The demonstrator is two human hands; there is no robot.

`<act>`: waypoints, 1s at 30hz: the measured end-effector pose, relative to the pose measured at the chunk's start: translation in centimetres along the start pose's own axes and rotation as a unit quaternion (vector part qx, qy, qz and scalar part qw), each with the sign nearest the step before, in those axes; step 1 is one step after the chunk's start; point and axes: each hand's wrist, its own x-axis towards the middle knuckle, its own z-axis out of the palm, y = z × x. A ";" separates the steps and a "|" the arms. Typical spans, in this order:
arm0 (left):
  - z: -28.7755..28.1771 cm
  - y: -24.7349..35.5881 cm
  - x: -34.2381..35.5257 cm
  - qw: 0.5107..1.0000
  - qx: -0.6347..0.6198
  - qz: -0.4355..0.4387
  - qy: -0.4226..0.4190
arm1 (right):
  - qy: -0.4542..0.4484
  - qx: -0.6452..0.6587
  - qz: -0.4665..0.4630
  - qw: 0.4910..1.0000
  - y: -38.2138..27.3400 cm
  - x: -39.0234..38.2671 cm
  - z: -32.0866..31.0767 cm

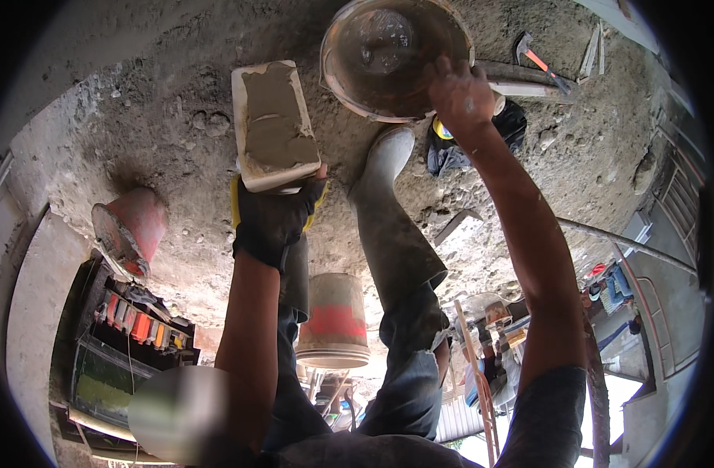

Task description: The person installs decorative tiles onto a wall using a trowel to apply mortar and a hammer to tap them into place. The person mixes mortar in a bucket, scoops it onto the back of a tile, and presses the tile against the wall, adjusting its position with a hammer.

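Note:
My left hand (275, 214), in a dark glove with yellow edges, grips a shallow pale rectangular float (242, 109) from beneath its lower end. Grey mortar (272, 117) covers the upward face of the float. My bare right hand (460, 97) is over the right rim of a large round dirty bucket (357, 93) with a murky wet interior. Its fingers are curled and slightly blurred; whether they grip the rim or something inside is unclear. A black bag (509, 129) with a yellow item (442, 129) lies just below that hand.
My rubber boot (384, 168) stands on rough ground (193, 86). A hammer (536, 58) and wood strips lie upper right. A tipped red bucket (134, 226) is at left, another bucket (332, 320) between my legs. A metal pole (630, 246) and wooden poles (478, 382) are right.

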 end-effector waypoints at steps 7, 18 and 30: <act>-1.2 -0.6 0.9 0.823 0.513 0.237 -0.059 | -0.259 -0.014 0.022 0.966 -4.3 3.9 -5.1; -0.6 -0.2 0.2 0.948 0.276 0.121 -0.101 | -0.155 0.328 0.099 0.927 -0.4 3.1 0.3; 1.4 -1.4 -0.1 0.941 0.302 0.122 -0.090 | -0.052 0.757 0.168 0.629 -2.0 -1.5 3.9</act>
